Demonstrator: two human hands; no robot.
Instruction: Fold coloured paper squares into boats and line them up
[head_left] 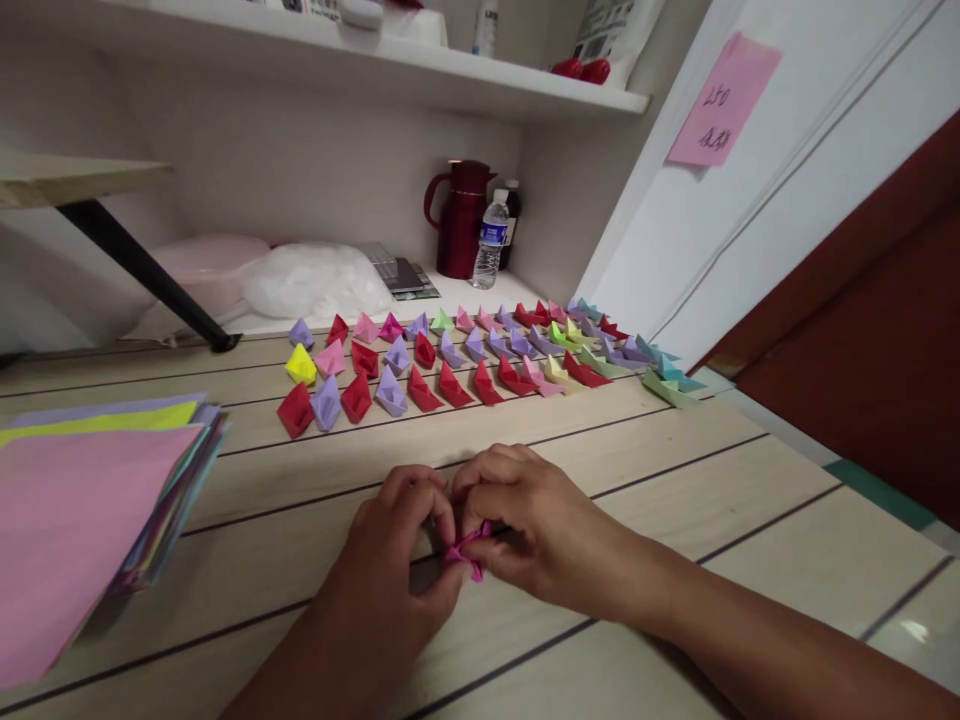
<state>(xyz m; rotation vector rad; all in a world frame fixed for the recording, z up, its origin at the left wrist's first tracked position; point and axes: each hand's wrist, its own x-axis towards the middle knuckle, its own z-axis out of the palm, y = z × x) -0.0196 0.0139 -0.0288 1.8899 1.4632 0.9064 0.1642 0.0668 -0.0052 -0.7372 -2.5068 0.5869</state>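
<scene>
A small magenta folded paper piece [469,550] is pinched between my two hands, low over the wooden table. My left hand [405,545] grips its left side with thumb and fingertips. On the other side, the thumb and curled fingers of my right hand [517,510] close on it. Fingers cover much of the paper, so its full shape is hidden. Beyond my hands stand several rows of folded paper boats in many colours, among them a red boat [295,410], a yellow boat [301,365] and a lilac boat [391,392].
A stack of coloured paper sheets [82,540] lies at the left. Behind the boats are a dark red jug [459,225], a water bottle [490,240] and a white plastic bag [315,282]. A black table leg [146,270] slants down at left. A shelf [375,65] overhangs the back.
</scene>
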